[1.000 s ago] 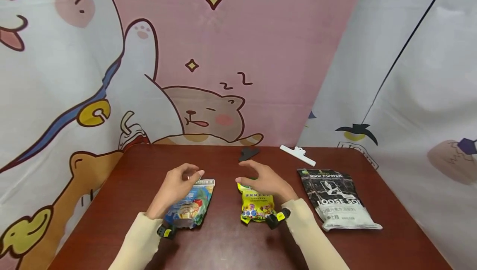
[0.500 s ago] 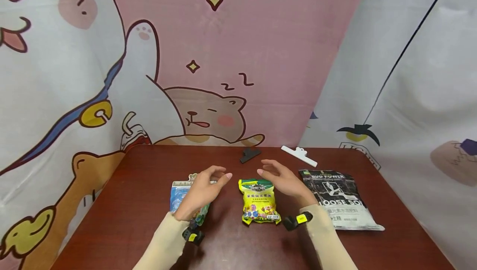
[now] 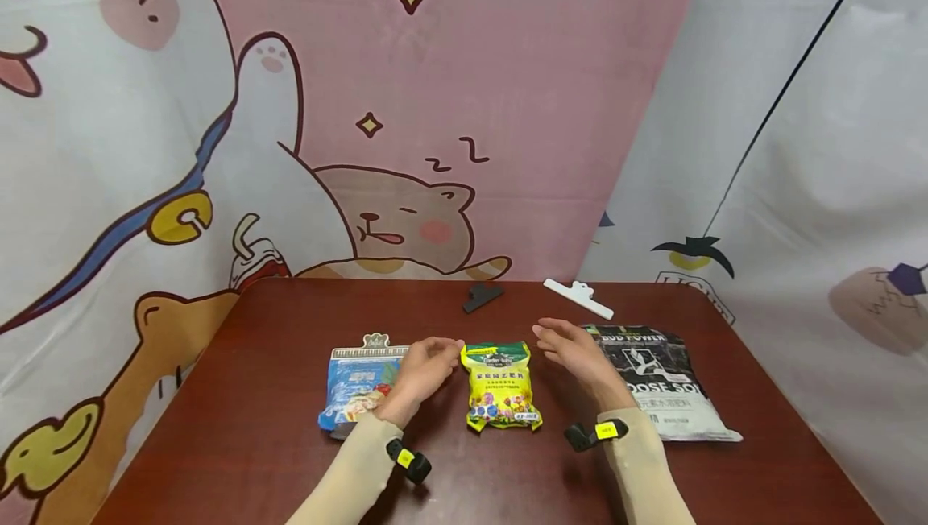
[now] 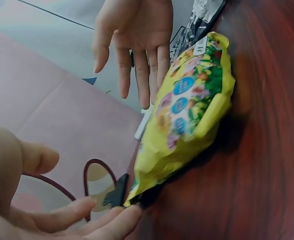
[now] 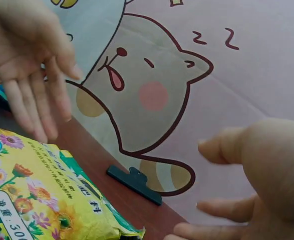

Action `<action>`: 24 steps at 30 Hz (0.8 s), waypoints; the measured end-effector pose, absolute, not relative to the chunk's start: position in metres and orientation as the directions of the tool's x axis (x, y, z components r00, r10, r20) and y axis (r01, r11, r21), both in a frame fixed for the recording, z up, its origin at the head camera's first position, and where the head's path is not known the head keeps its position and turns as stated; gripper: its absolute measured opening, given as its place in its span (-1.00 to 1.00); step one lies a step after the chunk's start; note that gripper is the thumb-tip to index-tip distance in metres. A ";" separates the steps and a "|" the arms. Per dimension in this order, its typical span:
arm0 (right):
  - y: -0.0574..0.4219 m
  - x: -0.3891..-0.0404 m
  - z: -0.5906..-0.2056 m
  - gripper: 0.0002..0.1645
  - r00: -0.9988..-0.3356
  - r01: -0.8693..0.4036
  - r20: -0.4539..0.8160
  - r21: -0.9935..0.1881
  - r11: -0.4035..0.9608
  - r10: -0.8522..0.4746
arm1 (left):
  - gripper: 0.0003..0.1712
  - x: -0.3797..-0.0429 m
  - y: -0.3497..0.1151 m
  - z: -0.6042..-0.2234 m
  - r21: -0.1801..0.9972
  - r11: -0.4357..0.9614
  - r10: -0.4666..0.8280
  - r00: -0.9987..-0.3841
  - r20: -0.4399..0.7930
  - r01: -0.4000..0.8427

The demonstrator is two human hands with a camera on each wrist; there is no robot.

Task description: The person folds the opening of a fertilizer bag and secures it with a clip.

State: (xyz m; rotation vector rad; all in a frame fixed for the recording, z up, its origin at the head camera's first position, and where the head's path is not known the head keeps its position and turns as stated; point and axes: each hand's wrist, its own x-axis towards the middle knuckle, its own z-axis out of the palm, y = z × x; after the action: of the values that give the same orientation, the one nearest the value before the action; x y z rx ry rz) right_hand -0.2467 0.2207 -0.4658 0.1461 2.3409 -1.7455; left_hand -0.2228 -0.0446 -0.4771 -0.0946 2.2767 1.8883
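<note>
A yellow fertilizer bag with a green top lies on the table between my two hands. Just left of it is my left hand, fingers extended, its fingertips at the bag's upper left corner; whether they touch cannot be told. My right hand hovers right of the yellow bag, apart from it, with relaxed fingers and nothing held. Partly behind the left hand lies a blue bag with a long clip across its top edge. In the right wrist view, both palms face the yellow bag from either side.
A black and white soil bag lies at the right, partly covered by the right hand. Toward the table's back edge are a black clip and a white clip. A printed cloth hangs behind the table.
My left hand has moved right, from over the blue bag to beside the yellow bag. My right hand has moved right, off the yellow bag. The bags lie where they were.
</note>
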 end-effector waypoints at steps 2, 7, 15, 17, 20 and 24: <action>0.223 -0.246 -0.467 -0.26 -0.969 0.229 -0.247 -0.933 0.279 -0.030 | -0.45 -0.224 -0.041 -0.480 0.967 0.159 0.050 -0.977 -0.209 -0.199; 0.221 -0.246 -0.471 -0.31 -0.955 0.280 -0.294 -0.929 0.240 -0.024 | -0.47 -0.226 -0.035 -0.488 0.968 0.087 0.027 -0.971 -0.239 -0.236; 0.213 -0.250 -0.486 -0.30 -0.933 0.351 -0.359 -0.918 0.184 -0.011 | -0.51 -0.232 -0.032 -0.498 0.961 0.003 0.006 -0.961 -0.278 -0.278; 0.209 -0.251 -0.491 -0.36 -0.935 0.347 -0.354 -0.920 0.184 -0.007 | -0.52 -0.233 -0.031 -0.500 0.958 -0.007 0.008 -0.958 -0.287 -0.287; 0.205 -0.250 -0.497 -0.44 -0.943 0.331 -0.333 -0.922 0.202 0.025 | -0.52 -0.234 -0.030 -0.504 0.956 -0.011 0.013 -0.956 -0.294 -0.295; 0.202 -0.249 -0.499 -0.55 -0.950 0.310 -0.295 -0.928 0.207 0.102 | -0.50 -0.236 -0.027 -0.508 0.954 -0.010 0.017 -0.954 -0.299 -0.299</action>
State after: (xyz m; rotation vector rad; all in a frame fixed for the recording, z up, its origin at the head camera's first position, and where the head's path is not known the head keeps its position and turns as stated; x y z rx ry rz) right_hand -0.2492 0.2018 -0.4995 0.3981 2.3036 -1.8349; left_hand -0.2358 -0.0269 -0.5079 -0.2988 2.0388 2.0638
